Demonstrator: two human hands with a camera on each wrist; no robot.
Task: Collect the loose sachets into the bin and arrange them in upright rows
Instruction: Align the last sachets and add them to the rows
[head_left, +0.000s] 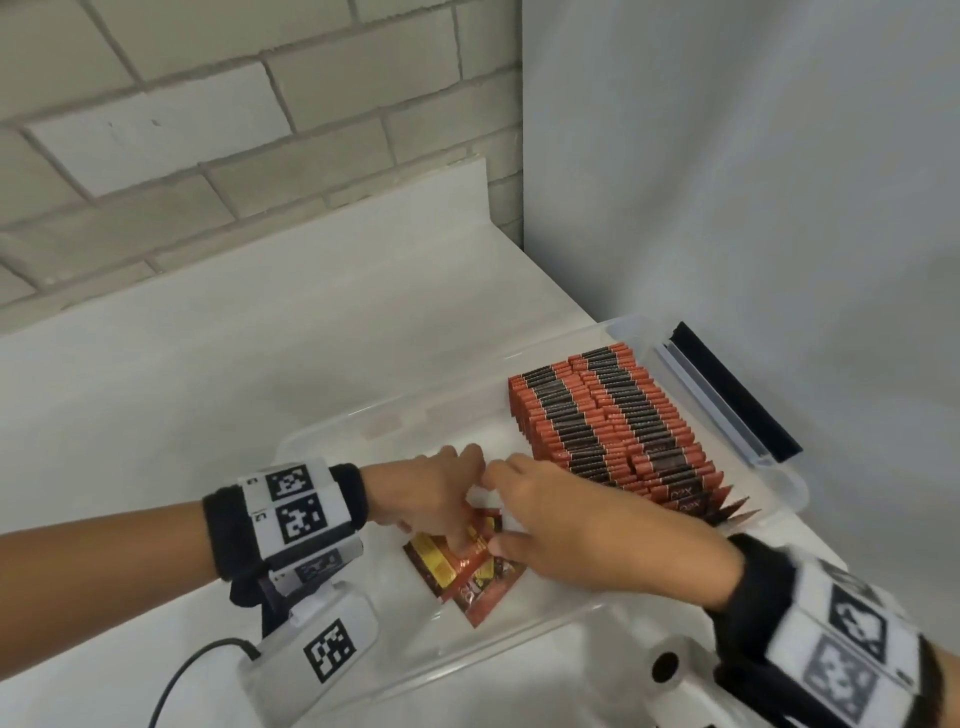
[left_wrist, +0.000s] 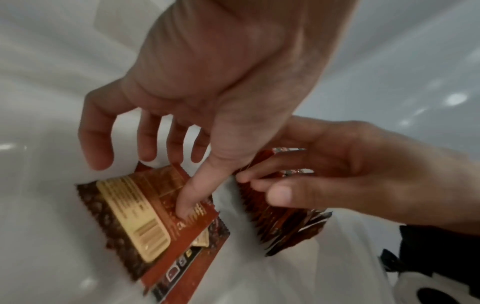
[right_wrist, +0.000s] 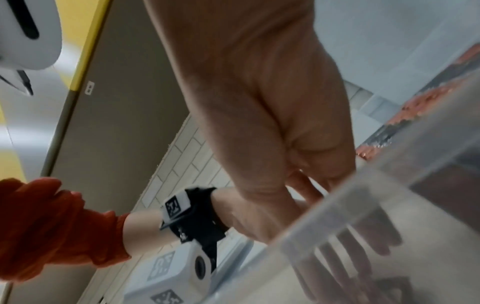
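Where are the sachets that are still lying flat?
In the head view the flat sachets lie inside the clear bin at its near-left end, under both hands and left of the upright rows.

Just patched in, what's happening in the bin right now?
A person has both hands inside the clear plastic bin. The left hand presses its thumb on a few loose sachets lying flat on the bin floor, while the right hand pinches a small bunch of sachets beside them. Two upright rows of sachets already fill the far end.
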